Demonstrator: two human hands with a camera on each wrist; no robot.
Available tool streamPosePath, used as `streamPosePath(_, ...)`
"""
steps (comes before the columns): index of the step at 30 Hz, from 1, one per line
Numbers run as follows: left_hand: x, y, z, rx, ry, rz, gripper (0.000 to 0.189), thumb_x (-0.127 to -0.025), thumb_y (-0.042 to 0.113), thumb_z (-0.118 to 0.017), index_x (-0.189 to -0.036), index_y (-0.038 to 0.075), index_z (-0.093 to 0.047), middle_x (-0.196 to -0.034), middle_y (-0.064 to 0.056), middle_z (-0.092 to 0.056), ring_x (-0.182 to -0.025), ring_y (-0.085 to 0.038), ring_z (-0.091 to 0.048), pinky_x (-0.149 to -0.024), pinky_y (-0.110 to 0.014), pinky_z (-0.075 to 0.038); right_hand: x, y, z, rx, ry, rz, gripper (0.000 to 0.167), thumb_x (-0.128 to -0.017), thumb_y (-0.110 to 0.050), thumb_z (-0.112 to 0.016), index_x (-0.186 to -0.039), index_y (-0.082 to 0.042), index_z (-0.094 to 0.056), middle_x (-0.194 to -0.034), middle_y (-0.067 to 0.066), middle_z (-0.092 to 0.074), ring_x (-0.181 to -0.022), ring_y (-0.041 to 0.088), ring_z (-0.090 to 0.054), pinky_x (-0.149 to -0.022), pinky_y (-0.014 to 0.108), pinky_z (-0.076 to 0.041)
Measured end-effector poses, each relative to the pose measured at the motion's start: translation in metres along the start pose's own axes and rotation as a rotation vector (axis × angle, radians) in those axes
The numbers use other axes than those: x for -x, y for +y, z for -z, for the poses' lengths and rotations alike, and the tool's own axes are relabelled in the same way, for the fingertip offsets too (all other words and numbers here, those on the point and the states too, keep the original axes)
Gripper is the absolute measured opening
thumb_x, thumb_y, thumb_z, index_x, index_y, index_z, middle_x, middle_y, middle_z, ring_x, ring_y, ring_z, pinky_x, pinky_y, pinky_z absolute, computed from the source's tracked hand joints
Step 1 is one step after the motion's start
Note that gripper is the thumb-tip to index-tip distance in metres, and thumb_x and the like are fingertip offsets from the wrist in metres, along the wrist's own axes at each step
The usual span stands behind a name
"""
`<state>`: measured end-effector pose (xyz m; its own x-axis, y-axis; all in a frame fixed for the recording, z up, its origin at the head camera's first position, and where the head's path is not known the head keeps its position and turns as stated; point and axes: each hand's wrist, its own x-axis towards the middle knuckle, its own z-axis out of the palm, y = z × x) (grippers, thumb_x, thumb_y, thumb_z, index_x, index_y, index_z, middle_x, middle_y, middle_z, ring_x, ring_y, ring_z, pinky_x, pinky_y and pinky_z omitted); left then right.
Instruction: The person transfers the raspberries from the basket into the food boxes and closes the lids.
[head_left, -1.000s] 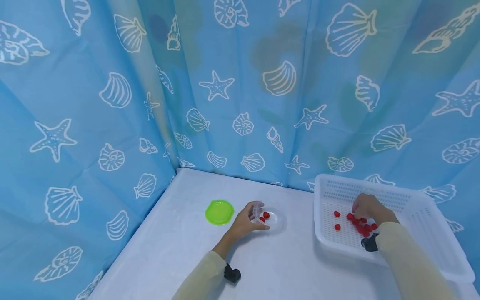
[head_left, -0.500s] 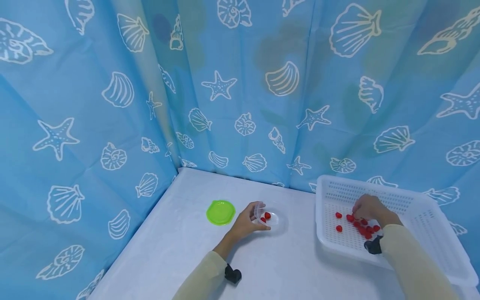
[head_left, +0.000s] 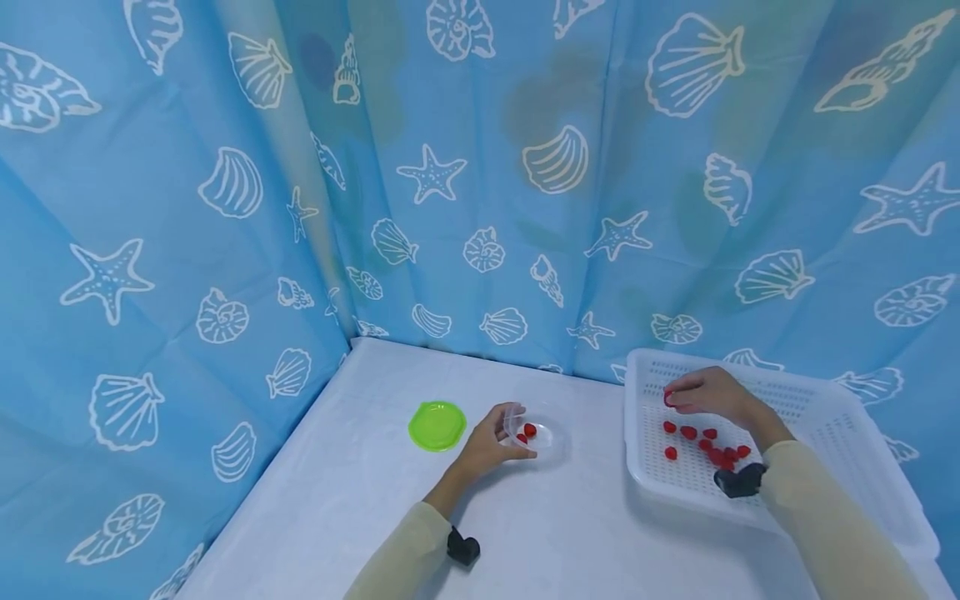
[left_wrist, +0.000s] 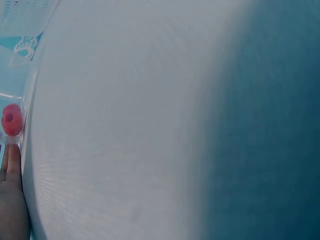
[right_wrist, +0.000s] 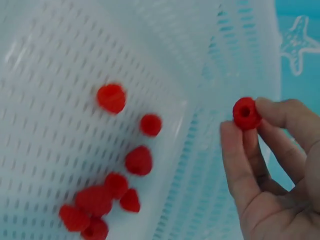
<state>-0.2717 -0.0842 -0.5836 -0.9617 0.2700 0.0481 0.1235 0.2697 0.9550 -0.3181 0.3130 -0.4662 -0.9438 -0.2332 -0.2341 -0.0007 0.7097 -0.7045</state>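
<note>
A clear plastic bowl stands on the table, with two raspberries showing inside. My left hand holds the bowl from its left side, thumb near and fingers on the far side. In the left wrist view, part of that hand lies beside the bowl, a raspberry just past the fingertips. Above the far left part of a white perforated basket, my right hand pinches one raspberry between thumb and fingertips. Several loose raspberries lie on the basket floor.
A bright green lid lies flat on the white-covered table, left of the bowl. Blue curtains with shell prints rise behind and at the left. The basket's raised walls stand around the loose raspberries.
My right hand has risen from the pile and shifted left, now with a raspberry pinched in it. Some raspberries in the basket have spread apart. My left hand stays on the bowl.
</note>
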Motion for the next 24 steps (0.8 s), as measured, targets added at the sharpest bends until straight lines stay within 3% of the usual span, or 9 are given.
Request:
streamPosePath(7,-0.002,-0.001,-0.001,-0.005,0.008,0.006,0.083,-0.073,0.026,-0.087,-0.144,0.021,-0.043,-0.139,0.012,-0.051,-0.135,-0.018,-0.043,-0.106,-0.039,-0.041,0.003,-0.031,-0.003,-0.019,0.010,0.057,0.062,-0.084,-0.040,-0.076,-0.134,-0.008,-0.057,-0.129,0.017,-0.058,-0.113,0.034,-0.058,-0.094,0.052,-0.049)
streamPosePath(13,-0.002,-0.001,-0.002,-0.006,0.008,0.011,0.083,-0.073,0.026,-0.087,-0.143,0.023,-0.043,-0.140,0.011,-0.050,-0.136,-0.019,-0.042,-0.106,-0.038,-0.040,0.000,-0.057,-0.011,-0.056,0.041,0.068,0.067,-0.082,-0.040,-0.077,-0.137,-0.010,-0.054,-0.132,0.017,-0.056,-0.119,0.036,-0.053,-0.093,0.049,-0.051)
streamPosePath(24,-0.002,-0.002,-0.003,-0.021,0.016,0.023,0.081,-0.073,0.027,-0.087,-0.142,0.026,-0.044,-0.140,0.012,-0.050,-0.135,-0.019,-0.044,-0.103,-0.038,-0.043,-0.003,-0.094,-0.052,-0.208,0.082,0.114,0.052,-0.086,-0.030,-0.076,-0.132,-0.013,-0.059,-0.127,0.012,-0.060,-0.116,0.032,-0.056,-0.095,0.048,-0.049)
